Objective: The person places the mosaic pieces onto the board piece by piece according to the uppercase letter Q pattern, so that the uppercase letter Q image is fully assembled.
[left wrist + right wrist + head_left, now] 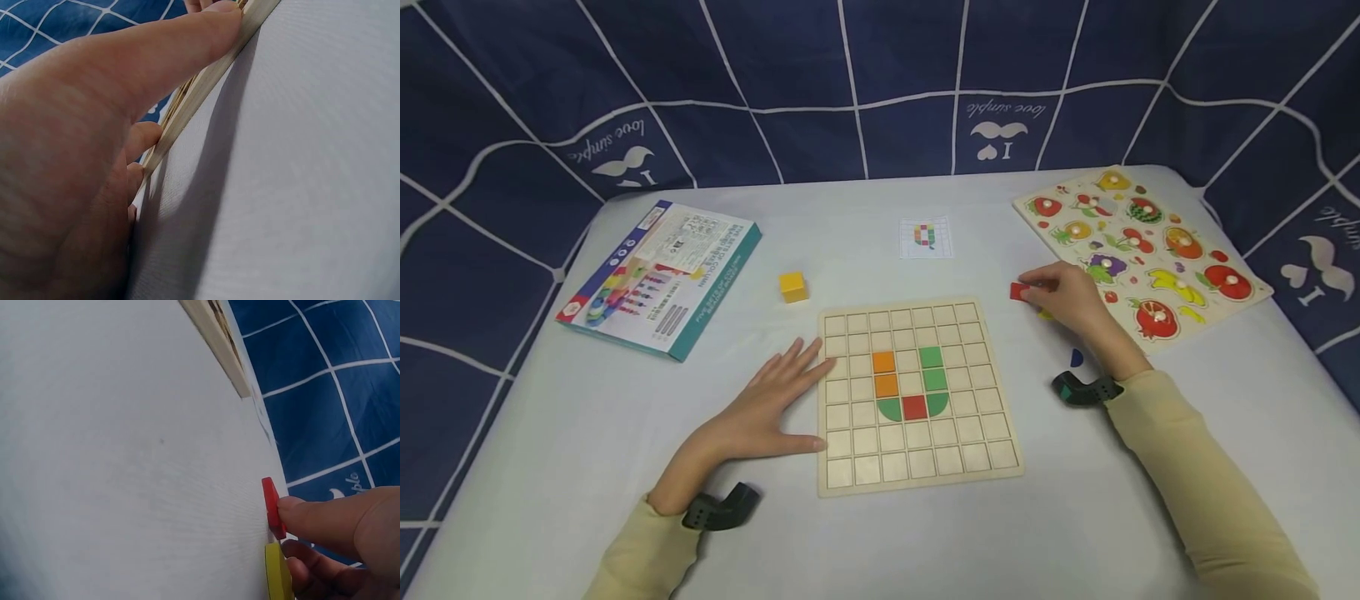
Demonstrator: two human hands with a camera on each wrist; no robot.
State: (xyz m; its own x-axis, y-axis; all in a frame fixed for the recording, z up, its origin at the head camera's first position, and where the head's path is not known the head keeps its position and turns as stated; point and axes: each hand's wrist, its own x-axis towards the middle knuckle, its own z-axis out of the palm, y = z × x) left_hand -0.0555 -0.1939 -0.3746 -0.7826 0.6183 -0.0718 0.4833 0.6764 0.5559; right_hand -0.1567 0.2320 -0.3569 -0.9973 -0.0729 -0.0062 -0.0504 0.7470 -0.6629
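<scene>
My left hand (763, 412) rests with fingers spread along the left edge of a wooden grid board (842, 487); its thumb (219, 28) touches the board's rim. On the board, two orange squares (885, 385), several green pieces (934, 379) and a red square (914, 407) form a U shape. To the right of the board, my right hand (1067, 296) pinches a red tile (273, 508) by thumb and fingers. A yellow piece (275, 572) lies close beside the fingers, partly hidden under the hand in the head view. Near the wrist is a dark blue piece (1077, 358).
A small printed pattern card (943, 248) lies behind the board. An orange-yellow cube (793, 287) stands at the board's upper left, near a flat box (715, 287). At the right is a fruit puzzle board (1123, 221), partly behind the right hand.
</scene>
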